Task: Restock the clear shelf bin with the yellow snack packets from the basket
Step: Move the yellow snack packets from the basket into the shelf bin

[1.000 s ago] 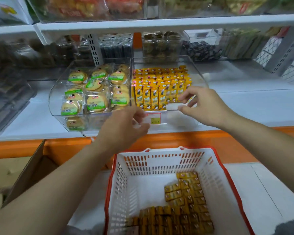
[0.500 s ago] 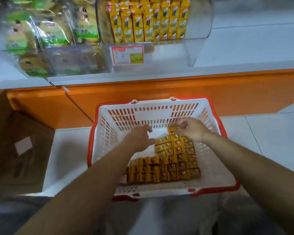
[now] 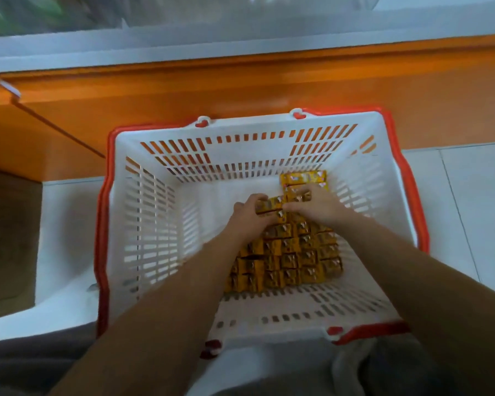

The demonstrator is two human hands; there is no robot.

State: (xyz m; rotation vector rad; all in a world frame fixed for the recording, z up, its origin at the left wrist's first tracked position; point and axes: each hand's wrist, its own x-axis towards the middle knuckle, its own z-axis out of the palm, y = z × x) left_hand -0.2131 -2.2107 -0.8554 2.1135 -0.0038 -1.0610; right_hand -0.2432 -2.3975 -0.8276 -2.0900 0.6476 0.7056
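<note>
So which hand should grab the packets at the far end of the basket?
Probably the right hand: it grips the pile right beside those far packets. The left hand sits further off in the basket, gripping another packet.

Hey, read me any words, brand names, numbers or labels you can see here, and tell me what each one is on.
No text can be read in this view.
yellow snack packets: print shows on their wrappers, too small and blurred to read.
basket: no text or label shows on it.
clear shelf bin, at the top edge: blurred, no label or price tag shows.
</note>
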